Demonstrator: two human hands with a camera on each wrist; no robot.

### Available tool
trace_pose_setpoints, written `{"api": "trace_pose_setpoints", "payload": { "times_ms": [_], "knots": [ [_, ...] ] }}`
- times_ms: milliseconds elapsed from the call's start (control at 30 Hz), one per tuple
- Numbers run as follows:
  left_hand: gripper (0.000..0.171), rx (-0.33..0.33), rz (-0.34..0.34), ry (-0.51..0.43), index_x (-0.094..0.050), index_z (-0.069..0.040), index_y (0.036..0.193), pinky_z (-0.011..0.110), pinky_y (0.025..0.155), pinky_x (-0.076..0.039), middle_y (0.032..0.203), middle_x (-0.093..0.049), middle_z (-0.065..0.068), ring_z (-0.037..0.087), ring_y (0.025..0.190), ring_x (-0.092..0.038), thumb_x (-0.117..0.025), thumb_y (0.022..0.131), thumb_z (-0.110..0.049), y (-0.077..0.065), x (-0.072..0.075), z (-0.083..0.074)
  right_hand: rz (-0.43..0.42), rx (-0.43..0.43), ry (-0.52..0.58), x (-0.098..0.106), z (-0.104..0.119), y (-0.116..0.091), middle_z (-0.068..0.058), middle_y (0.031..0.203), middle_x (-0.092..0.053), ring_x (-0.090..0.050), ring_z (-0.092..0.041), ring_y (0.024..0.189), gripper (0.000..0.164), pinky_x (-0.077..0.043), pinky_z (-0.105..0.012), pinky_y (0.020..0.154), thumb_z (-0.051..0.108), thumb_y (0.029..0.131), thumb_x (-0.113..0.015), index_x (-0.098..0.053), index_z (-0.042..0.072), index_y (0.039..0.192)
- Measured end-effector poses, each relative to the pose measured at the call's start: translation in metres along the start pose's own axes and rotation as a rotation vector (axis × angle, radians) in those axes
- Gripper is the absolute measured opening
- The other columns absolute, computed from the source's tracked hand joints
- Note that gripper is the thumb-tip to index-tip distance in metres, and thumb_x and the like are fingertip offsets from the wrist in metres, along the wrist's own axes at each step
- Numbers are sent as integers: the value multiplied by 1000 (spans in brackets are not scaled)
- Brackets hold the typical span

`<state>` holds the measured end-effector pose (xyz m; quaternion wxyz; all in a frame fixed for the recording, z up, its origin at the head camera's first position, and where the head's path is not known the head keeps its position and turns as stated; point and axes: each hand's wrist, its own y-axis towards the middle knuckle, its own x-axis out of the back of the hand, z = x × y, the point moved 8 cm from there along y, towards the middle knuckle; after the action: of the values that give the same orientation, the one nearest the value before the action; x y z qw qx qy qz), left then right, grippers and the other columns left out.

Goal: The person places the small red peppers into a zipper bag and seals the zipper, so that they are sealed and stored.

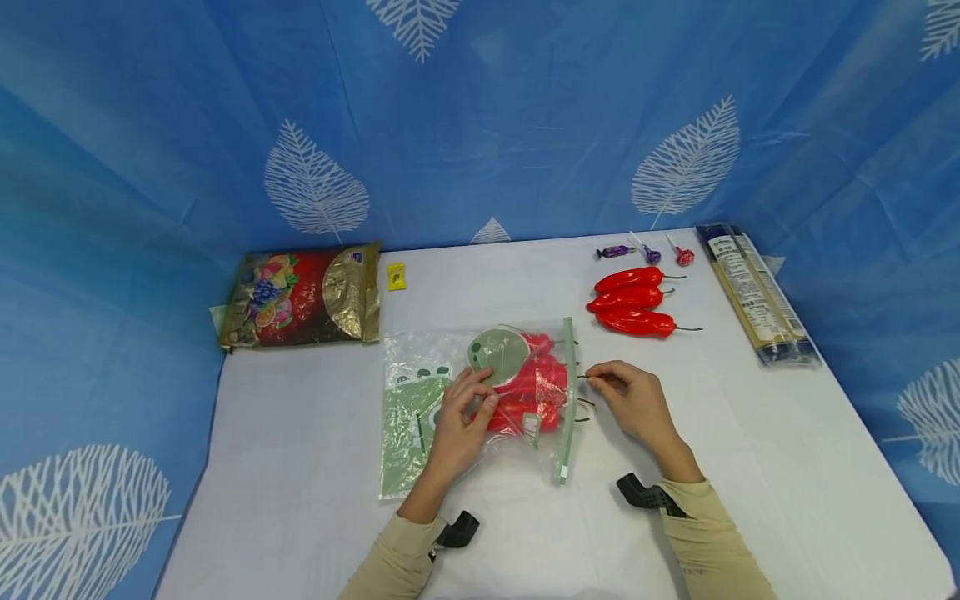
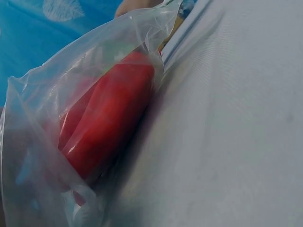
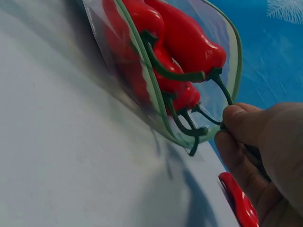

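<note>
A clear zip bag (image 1: 405, 467) with green printing lies at the middle of the table, its green-edged mouth facing right. Several red chili peppers (image 1: 551, 379) are inside, their green stems sticking out of the mouth. My left hand (image 1: 459, 421) holds the bag from above on its left part, fingers and thumb curved over the film; the left wrist view shows peppers (image 2: 113, 109) through the film but not the fingers. At the mouth, my right hand (image 1: 633, 404) pinches the stem of one pepper (image 3: 194, 40) between thumb and index finger.
Three more red peppers (image 1: 633, 298) lie behind the right hand. Beyond them are a purple wrapped candy (image 1: 617, 252) and two lollipops (image 1: 651, 256). Long noodle packs (image 1: 757, 292) stand far right; a red-gold package (image 1: 300, 296) and a yellow candy (image 1: 396, 277) sit back left.
</note>
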<state>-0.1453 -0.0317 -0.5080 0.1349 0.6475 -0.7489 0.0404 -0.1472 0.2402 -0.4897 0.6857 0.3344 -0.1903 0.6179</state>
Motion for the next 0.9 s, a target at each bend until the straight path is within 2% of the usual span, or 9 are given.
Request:
{"api": "trace_pose_setpoints", "payload": {
  "times_ms": [100, 233, 333, 433, 633, 733, 833, 900],
  "knots": [
    [13, -19, -1, -4, -70, -8, 97, 69, 125, -1, 147, -60, 8, 36, 155, -28, -65, 100, -20, 0, 0, -2, -3, 4, 31, -4, 5, 0, -7, 93, -79, -72, -8, 83, 14, -50, -2, 73, 2, 86, -79, -76, 7, 99],
    [13, -25, -4, -8, -70, -8, 96, 70, 124, -1, 147, -60, 7, 35, 155, -28, -66, 100, -20, 0, 0, -3, 32, 12, 30, -9, 9, -1, -6, 94, -79, -73, -10, 84, 13, -53, -7, 73, 3, 86, -80, -77, 7, 98],
    [12, -20, -6, -9, -70, -8, 96, 70, 124, -6, 146, -61, 7, 35, 155, -29, -66, 100, -19, -1, 0, -2, 53, 9, 13, -6, 7, -1, -4, 96, -79, -72, -8, 86, 13, -54, -9, 74, 6, 87, -79, -78, 9, 99],
    [11, -9, -7, -9, -70, -9, 96, 68, 124, -16, 146, -61, 5, 33, 154, -30, -66, 99, -18, -1, 0, -2, 20, 4, -14, 8, -3, 1, -5, 97, -79, -70, -7, 86, 13, -50, -6, 74, 6, 88, -79, -78, 10, 100],
    [10, -4, -9, 2, -71, -9, 97, 68, 124, -11, 145, -62, 5, 32, 154, -31, -66, 100, -18, -1, -1, -2, -145, -27, -165, 57, -42, 12, -15, 102, -74, -70, -26, 84, 19, -39, 1, 74, 1, 89, -76, -75, 3, 109],
    [10, -5, -7, -2, -70, -10, 97, 68, 123, -19, 145, -62, 5, 32, 154, -31, -66, 100, -19, -1, 0, -2, -197, -103, -256, 80, -63, 17, -20, 115, -69, -69, -34, 89, 27, -46, -12, 76, 3, 92, -73, -70, 1, 119],
    [9, 1, -1, -8, -70, -12, 97, 65, 119, -32, 145, -61, 4, 32, 154, -30, -65, 100, -19, -1, -1, -2, -188, -182, -299, 95, -81, 24, -26, 132, -59, -66, -39, 97, 40, -56, -39, 81, 7, 96, -69, -61, 0, 135],
    [8, 7, 3, -7, -70, -13, 97, 63, 117, -37, 146, -61, 4, 32, 154, -31, -65, 100, -18, -1, -1, -2, -154, -212, -314, 98, -90, 28, -30, 138, -53, -64, -43, 99, 48, -54, -55, 84, 9, 98, -67, -53, -1, 143]
  ]
}}
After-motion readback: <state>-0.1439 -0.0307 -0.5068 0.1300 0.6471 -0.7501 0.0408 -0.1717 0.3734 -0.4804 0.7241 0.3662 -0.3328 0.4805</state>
